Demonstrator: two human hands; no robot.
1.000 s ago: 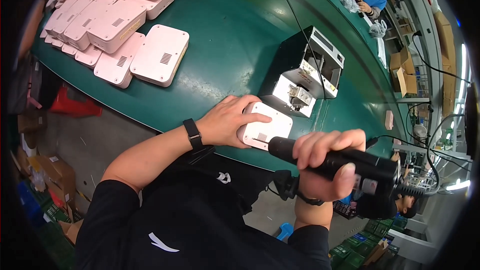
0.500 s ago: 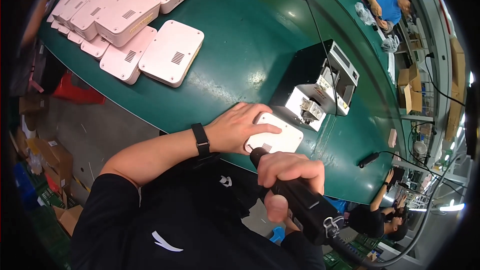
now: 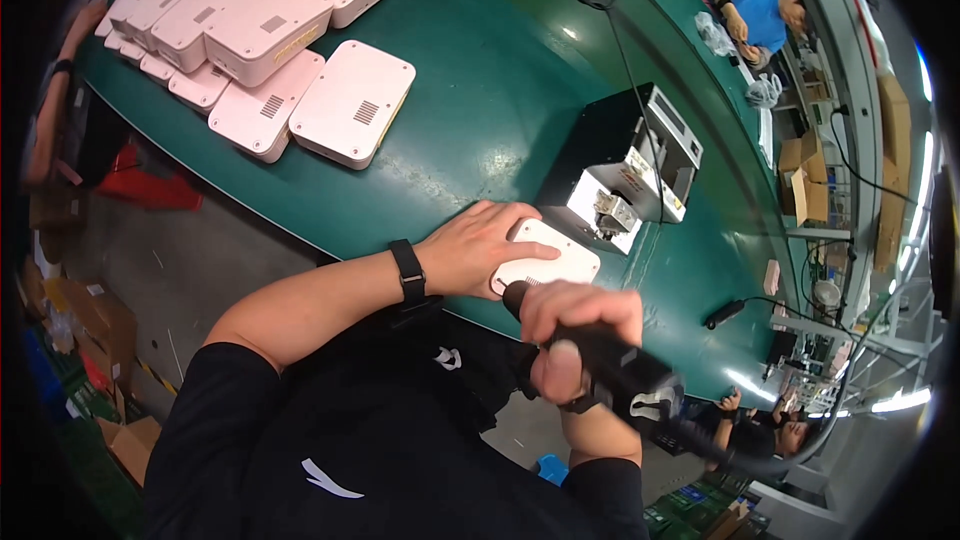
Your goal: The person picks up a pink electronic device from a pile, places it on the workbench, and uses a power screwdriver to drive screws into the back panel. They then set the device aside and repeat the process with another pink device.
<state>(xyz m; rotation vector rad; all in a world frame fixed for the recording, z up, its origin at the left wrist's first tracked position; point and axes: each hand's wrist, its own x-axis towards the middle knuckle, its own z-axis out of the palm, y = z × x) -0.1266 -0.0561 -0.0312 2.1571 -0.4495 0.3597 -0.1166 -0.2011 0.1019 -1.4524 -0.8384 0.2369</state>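
Note:
My left hand (image 3: 478,248) grips a small white plastic housing (image 3: 562,258) at the table's near edge, thumb across its top and fingers around its far side. The housing has rounded corners, corner holes and a slotted vent. My right hand (image 3: 580,325) is closed around a black corded electric screwdriver (image 3: 625,380), held tilted. Its front end points at the housing's near-left corner beside my left hand; whether the bit touches is too small to tell. Just beyond the housing stands a black box-shaped machine with a metal front, which looks like a screw feeder (image 3: 605,195).
White housings are piled at the far left, one (image 3: 352,105) lying nearest on the green table (image 3: 450,130). A thin cable (image 3: 622,50) hangs in front of the feeder. A black tool (image 3: 725,314) lies at the right. Other people work at the far right, right and left.
My right hand and the screwdriver have swung slightly, its rear now blurred by motion. My left hand stays on the housing. The whole view has shifted a little. A person's arm appears at far left.

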